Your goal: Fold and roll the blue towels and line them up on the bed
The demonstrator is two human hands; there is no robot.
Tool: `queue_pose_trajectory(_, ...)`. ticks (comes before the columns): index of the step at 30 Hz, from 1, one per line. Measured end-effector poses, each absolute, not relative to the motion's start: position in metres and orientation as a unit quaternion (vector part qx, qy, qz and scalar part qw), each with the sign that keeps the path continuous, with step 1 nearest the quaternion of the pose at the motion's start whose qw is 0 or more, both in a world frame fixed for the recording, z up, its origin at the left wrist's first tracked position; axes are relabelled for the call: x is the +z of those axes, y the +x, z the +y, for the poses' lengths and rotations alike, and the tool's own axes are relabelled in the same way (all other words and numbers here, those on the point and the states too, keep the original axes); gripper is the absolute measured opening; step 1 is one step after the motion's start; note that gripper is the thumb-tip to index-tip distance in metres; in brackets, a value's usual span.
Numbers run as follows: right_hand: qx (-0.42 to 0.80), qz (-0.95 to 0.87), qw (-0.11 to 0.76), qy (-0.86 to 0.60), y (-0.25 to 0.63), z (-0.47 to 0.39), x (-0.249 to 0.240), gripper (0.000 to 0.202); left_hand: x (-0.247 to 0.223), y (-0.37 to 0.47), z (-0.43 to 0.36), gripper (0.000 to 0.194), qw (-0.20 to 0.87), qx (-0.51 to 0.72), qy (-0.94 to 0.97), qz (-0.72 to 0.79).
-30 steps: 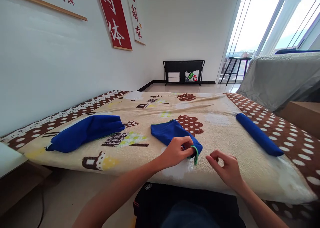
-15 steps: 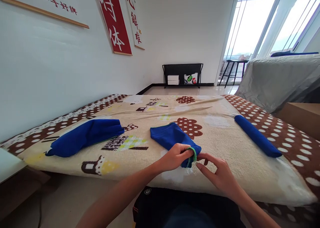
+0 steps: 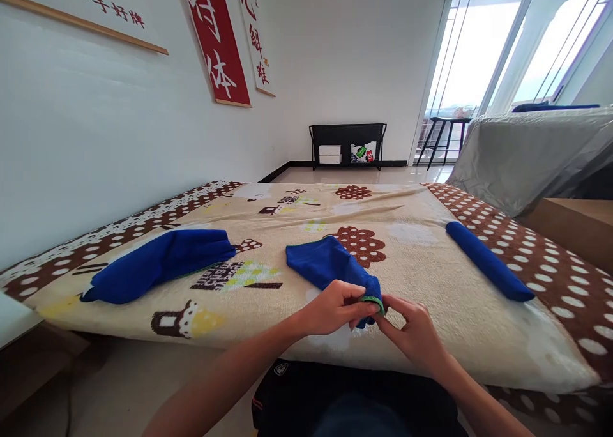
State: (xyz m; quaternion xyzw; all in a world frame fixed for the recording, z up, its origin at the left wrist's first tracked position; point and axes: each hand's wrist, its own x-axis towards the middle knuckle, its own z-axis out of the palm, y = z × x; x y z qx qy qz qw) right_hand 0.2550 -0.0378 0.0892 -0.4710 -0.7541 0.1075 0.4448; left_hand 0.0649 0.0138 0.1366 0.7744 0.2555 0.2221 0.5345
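Note:
A blue cloth (image 3: 323,261) with a green stitched edge lies partly on the bed, its near end gathered up between my hands. My left hand (image 3: 332,308) is closed on this gathered end, thumb and fingers pinching beside the green edge. From the other side, my right hand (image 3: 416,331) grips the same end between thumb and forefinger. Part of the bunched fabric is hidden behind my fingers. Off to the left rests another blue cloth (image 3: 160,264), loosely folded. On the right is a blue cloth rolled into a tube (image 3: 488,259).
The bed has a cream patterned blanket (image 3: 416,277) with brown polka-dot borders. A white wall (image 3: 96,137) runs along its left side. Beyond its far end stands a black rack (image 3: 348,133). A cardboard box (image 3: 569,229) and a sheet-covered object (image 3: 522,149) are on the right.
My right fingers have closed in on the gathered end from the right. The green edge has turned and now curves around the bunched end. The other two cloths stay put.

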Motion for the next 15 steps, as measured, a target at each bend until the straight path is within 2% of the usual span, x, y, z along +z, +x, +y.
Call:
queue_pose_trajectory(5, 0.050, -0.754, 0.455, -0.471, 0.252, -0.037, 0.086, 0.013, 0.137, 0.066, 0.013, 0.048, 0.514, 0.223, 0.783, 0.270)
queue_pose_trajectory(8, 0.067, -0.734, 0.465, -0.491, 0.257, -0.036, 0.082, 0.011, 0.140, 0.063, 0.010, 0.048, 0.492, 0.227, 0.794, 0.276)
queue_pose_trajectory(12, 0.238, -0.660, 0.515, -0.493, 0.280, -0.031, 0.075, 0.010, 0.141, 0.049, 0.016, 0.046, 0.526, 0.266, 0.756, 0.283)
queue_pose_trajectory(15, 0.384, -0.480, 0.656, -0.438, 0.307, -0.022, 0.072, 0.005, 0.139, 0.028, 0.032, 0.041, 0.542, 0.394, 0.677, 0.305)
